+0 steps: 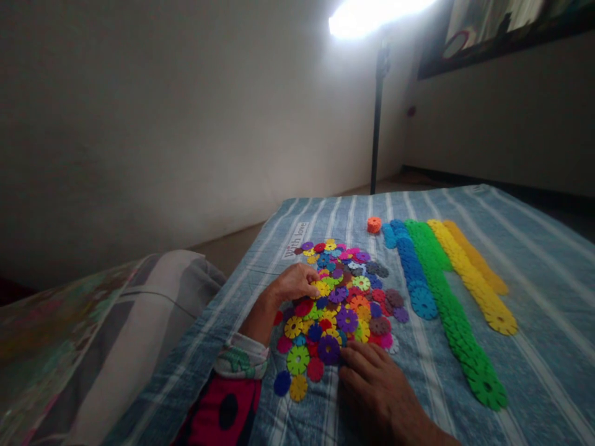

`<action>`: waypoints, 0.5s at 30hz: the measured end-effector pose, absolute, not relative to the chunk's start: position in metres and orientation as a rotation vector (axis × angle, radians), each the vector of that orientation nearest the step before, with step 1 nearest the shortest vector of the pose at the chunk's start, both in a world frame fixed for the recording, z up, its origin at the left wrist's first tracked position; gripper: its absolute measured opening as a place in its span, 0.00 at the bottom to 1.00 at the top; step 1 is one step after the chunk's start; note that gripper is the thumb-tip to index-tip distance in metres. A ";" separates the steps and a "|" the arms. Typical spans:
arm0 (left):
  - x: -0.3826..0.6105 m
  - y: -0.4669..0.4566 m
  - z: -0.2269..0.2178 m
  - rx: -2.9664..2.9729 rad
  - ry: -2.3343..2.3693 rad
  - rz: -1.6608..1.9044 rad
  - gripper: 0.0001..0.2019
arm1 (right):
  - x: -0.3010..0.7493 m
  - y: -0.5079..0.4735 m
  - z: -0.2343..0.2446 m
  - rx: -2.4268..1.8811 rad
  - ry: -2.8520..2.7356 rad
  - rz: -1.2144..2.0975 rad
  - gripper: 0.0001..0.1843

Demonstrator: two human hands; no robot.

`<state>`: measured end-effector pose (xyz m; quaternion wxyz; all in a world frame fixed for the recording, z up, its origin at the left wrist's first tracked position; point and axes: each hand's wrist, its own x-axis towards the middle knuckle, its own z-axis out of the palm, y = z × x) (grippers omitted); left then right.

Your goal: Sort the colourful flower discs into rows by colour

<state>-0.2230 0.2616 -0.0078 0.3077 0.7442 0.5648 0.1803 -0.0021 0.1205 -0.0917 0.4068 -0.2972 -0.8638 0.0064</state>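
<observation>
A mixed heap of notched plastic snowflake discs (347,320) in many colours lies on a blue striped cloth. My left hand (297,282) reaches in at the heap's left side, thumb and fingers pinched at the edge of a yellow disc (322,288). Whether that disc is lifted off the heap cannot be made out. My right hand (379,381) rests palm down on the cloth at the near edge of the heap. Its fingers are stretched forward beside a purple disc (330,350), with nothing visible in them.
To the right lie overlapping rows of discs: blue (411,266), green (453,322), yellow (469,272) and orange-yellow (483,263). A small orange stack (374,225) stands behind the heap. Beyond the table is a lamp on a pole (377,118); bedding (139,322) lies at left.
</observation>
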 end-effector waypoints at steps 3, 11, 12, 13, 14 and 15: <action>-0.223 0.263 -0.007 2.002 1.462 0.388 0.05 | -0.002 0.121 -0.089 -0.743 -2.195 0.026 0.06; -0.221 0.263 -0.001 2.058 1.484 0.405 0.05 | -0.003 0.120 -0.090 -0.764 -2.172 0.029 0.06; -0.220 0.262 -0.001 2.059 1.462 0.408 0.05 | -0.003 0.120 -0.090 -0.768 -2.177 0.024 0.05; -0.219 0.262 0.000 2.059 1.443 0.411 0.05 | -0.003 0.121 -0.090 -0.768 -2.185 0.017 0.05; -0.218 0.261 0.000 2.056 1.428 0.411 0.05 | -0.003 0.121 -0.091 -0.764 -2.195 0.009 0.04; -0.217 0.261 0.000 2.052 1.420 0.409 0.04 | -0.003 0.121 -0.091 -0.758 -2.202 0.001 0.03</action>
